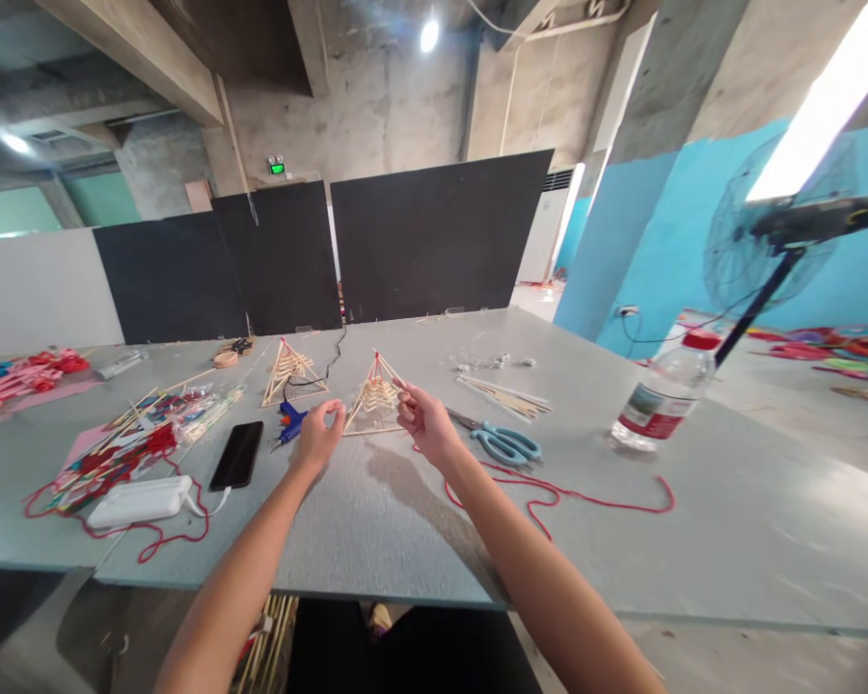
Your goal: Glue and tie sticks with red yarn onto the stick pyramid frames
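Note:
A small pyramid frame of thin wooden sticks (376, 393), tied with red at its tip, stands on the table between my hands. Its inner part has stacked tiers of sticks. My right hand (428, 422) is closed in a pinch at the frame's right slanted side; what lies between the fingertips is too small to make out. At the frame's left lower corner, my left hand (321, 439) has thumb and forefinger pressed together, their content also unclear. A blue glue gun (290, 421) lies just left of my left hand. Blue-handled scissors (504, 441) rest right of my right hand.
Behind stands a second stick pyramid (293, 371). Red cord (585, 494) trails across the right side, near loose sticks (502, 395) and a water bottle (658, 400). To the left lie a phone (237, 455), a white power bank (141, 501) and craft materials (116, 463).

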The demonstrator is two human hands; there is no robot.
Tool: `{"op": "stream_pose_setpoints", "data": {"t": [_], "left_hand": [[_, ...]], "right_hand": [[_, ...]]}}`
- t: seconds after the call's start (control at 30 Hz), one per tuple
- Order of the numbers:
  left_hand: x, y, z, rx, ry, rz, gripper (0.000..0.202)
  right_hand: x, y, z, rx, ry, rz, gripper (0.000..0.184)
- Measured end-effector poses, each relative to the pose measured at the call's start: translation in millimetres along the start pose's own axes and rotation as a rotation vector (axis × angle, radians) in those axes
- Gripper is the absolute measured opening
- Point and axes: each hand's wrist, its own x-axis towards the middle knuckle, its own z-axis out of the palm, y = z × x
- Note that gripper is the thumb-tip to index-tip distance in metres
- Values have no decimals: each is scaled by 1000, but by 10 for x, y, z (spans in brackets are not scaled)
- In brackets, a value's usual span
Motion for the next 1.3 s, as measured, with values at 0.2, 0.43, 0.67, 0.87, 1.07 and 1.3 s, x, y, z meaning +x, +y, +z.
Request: {"op": "stream_pose_setpoints", "data": {"t": [0.2,0.43,0.67,0.87,1.07,1.3], "left_hand": [[5,68,-72,-21,34,17,43],[10,261,-183,-77,265,83,42],[-86,822,-146,-610,-139,-261,58],[-42,863,26,-698,-370,-257,57],[-59,588,74,-387,-190,-218,45],[-48,359,-123,263,85,-36,33]], "right_hand": [[-46,-121,15,130,-82,-35,38],[1,-74,-43,33,-42,-144,34],[-94,287,84,-62,-77,-126,58],[-118,694,127,-230,-44,-106,69],[-176,790,86,-821,-25,-351,52],[39,489,-210,-1081,311,-633,35]]}}
